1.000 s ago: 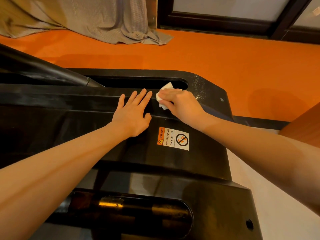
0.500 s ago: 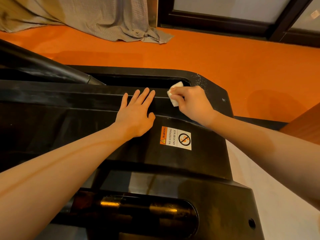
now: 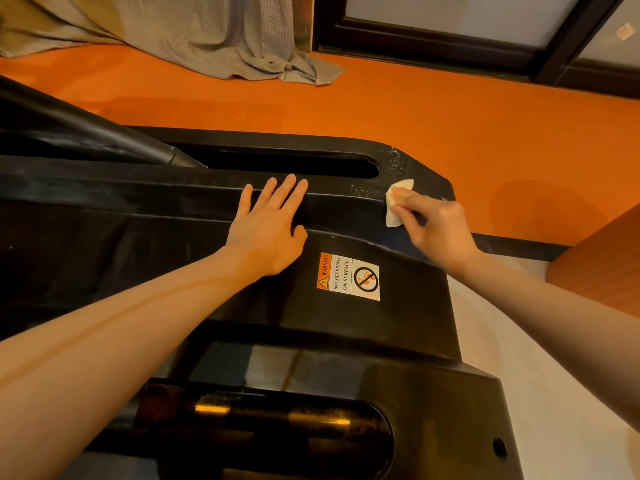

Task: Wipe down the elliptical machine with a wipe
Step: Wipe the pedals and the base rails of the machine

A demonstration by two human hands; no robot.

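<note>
— Two hands in view, and how do we see them?
— We see our left hand (image 3: 268,233) lying flat with straight fingers on the black elliptical machine (image 3: 398,327). Our right hand (image 3: 438,228) pinches one white wipe (image 3: 394,206) against the machine's far right corner.
— What else can we count?
— One warning sticker (image 3: 348,277) sits between our two wrists. One long slot (image 3: 287,164) opens beyond the left fingertips. One grey cloth (image 3: 207,36) lies heaped on the orange floor (image 3: 485,133).
</note>
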